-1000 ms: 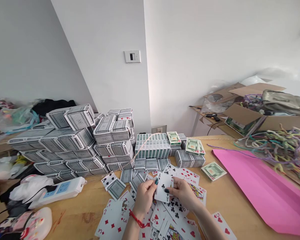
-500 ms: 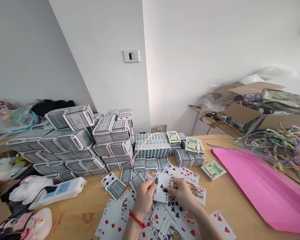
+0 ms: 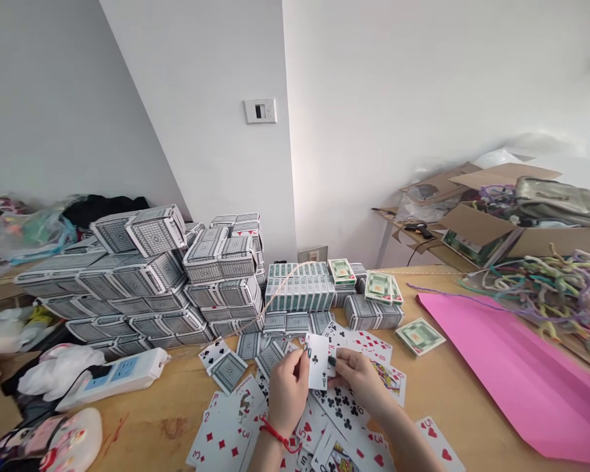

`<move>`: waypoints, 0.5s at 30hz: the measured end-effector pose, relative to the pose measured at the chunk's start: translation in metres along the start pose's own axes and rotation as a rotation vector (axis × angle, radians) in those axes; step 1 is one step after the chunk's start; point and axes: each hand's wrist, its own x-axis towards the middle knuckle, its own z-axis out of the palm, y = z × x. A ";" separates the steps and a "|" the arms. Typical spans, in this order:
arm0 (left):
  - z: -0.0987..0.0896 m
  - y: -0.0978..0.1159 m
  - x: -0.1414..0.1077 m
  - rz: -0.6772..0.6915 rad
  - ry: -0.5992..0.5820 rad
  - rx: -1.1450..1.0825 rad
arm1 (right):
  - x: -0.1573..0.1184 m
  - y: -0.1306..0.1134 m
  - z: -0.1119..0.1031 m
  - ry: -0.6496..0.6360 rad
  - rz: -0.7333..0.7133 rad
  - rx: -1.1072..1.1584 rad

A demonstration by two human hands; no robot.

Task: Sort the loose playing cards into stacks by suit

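Observation:
Between the fingers of my left hand [image 3: 285, 388] is an ace of clubs playing card [image 3: 316, 364], face up and held by its left edge. My right hand [image 3: 361, 379] pinches a card with a red K [image 3: 331, 354], which is mostly hidden behind the ace. Both hands hover over a loose spread of playing cards. Among them are a three of diamonds [image 3: 221, 436], a five of hearts [image 3: 437, 439] and a face-down grey-backed card [image 3: 229, 372].
Stacks of grey card-backed blocks [image 3: 122, 282] stand at the back left. Green card boxes [image 3: 299, 288] sit behind the hands, with a single green box [image 3: 419, 335] further right. A power strip [image 3: 115, 380] lies left, pink paper [image 3: 511, 373] right, beside tangled cords [image 3: 555, 288].
The ace has risen slightly and stands more upright. My right thumb has shifted from the ace's face to the K card behind it. The cards on the table look unchanged.

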 end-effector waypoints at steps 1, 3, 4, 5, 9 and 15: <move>0.000 0.000 -0.001 0.010 0.016 0.022 | -0.001 -0.001 0.001 -0.005 -0.005 -0.004; 0.002 -0.001 -0.002 0.036 0.054 0.073 | -0.002 -0.002 0.003 0.005 -0.005 -0.036; 0.003 0.000 -0.002 0.051 0.071 0.101 | -0.002 -0.001 0.004 0.024 -0.008 -0.055; 0.005 0.000 -0.003 0.065 0.085 0.128 | -0.002 0.000 0.005 0.049 -0.014 -0.074; 0.012 0.002 -0.006 0.147 0.111 0.216 | 0.000 0.008 0.009 0.172 -0.059 -0.184; 0.020 0.005 -0.015 0.343 0.148 0.336 | -0.005 0.016 0.019 0.468 -0.209 -0.550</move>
